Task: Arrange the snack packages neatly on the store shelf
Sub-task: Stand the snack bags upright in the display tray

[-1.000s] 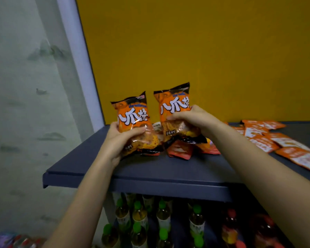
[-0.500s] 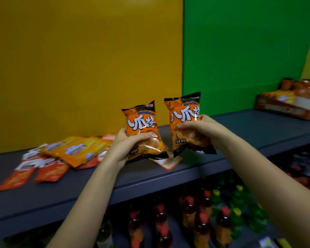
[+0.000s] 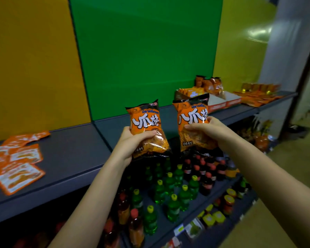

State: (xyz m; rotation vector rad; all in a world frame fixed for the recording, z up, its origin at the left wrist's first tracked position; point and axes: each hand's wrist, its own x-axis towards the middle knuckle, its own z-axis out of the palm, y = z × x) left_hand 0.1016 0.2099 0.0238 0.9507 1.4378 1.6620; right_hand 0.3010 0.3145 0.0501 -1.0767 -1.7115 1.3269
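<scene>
We see two bare forearms entering from the lower edge of the head view. No sleeve, cuff or glove covers either one as far as the frame shows. The left hand [image 3: 132,142] and the right hand [image 3: 207,130] carry no ring, watch or band that we can make out. The fingers [image 3: 193,126] are slim, with short, unpainted nails.

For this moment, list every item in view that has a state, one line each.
left hand: closed on left snack bag
right hand: closed on right snack bag
left snack bag: upright, sealed, held off the shelf
right snack bag: upright, sealed, held off the shelf
flat orange packets: lying flat, scattered, overlapping
top shelf: bare in front of the green panel
bottles: standing upright, capped, lower shelf
</scene>
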